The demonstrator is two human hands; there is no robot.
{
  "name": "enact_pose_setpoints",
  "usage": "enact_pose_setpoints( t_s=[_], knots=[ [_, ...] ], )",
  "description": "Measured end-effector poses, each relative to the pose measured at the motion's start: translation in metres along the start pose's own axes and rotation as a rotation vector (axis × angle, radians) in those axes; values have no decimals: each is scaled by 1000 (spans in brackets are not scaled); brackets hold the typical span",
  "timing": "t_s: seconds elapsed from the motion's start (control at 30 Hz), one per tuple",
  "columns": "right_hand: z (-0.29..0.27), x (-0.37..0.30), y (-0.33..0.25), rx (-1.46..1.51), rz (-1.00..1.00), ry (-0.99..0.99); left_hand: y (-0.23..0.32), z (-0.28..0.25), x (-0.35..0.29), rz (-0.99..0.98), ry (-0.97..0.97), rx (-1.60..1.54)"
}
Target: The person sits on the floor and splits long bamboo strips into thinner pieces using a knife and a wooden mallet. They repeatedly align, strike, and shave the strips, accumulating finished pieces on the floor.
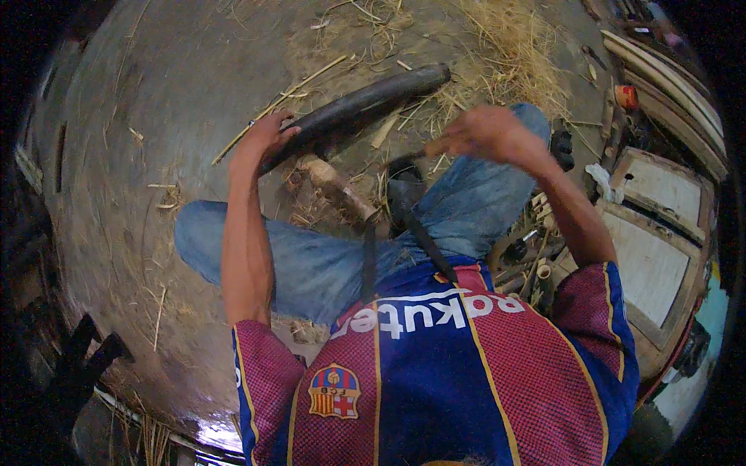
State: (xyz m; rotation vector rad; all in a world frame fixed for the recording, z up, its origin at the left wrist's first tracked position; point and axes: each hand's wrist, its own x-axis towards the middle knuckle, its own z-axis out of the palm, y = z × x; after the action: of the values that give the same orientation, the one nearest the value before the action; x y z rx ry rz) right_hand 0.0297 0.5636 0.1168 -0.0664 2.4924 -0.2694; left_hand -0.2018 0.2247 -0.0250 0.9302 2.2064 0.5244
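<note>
A long, thick dark pole [365,101] lies slantwise on the ground before my crossed legs. My left hand [270,138] is at its near left end, with the fingers curled over it. My right hand [489,133], slightly blurred, is raised over my right knee. It is closed round the wooden handle [437,146] of a hand tool whose dark, blade-like part points left toward my lap. Between my legs lies a short, pale wooden piece [338,189], thicker at its far end. A dark strap [420,229] runs down near my waist.
Loose straw [513,46] is heaped beyond my right hand. A long thin stick [280,109] lies behind the dark pole. Wooden panels [653,256], planks [668,93] and a red can [626,97] are on the right. Dark objects [93,349] stand at lower left.
</note>
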Motion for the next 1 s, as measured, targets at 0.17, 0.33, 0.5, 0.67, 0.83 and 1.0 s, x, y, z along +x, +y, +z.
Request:
enact_pose_setpoints(
  t_s=[0.17,0.33,0.5,0.67,0.83,1.0],
  knots=[
    [32,25,-66,-53,29,-179,13,-5,-6,-20,28,-26],
    [34,36,-56,-98,54,-141,15,-8,-1,-36,-6,-16],
    [-6,50,-2,-112,210,-86,43,-33,-12,-8,-158,-83],
    [-52,56,77,-103,388,-56,40,-87,-12,-9,-91,112],
    [-46,19,133,-73,477,41,-11,-97,-13,-80,2,145],
    [7,-29,139,186,440,145,-8,-83,-35,-307,-204,59]
  ],
)
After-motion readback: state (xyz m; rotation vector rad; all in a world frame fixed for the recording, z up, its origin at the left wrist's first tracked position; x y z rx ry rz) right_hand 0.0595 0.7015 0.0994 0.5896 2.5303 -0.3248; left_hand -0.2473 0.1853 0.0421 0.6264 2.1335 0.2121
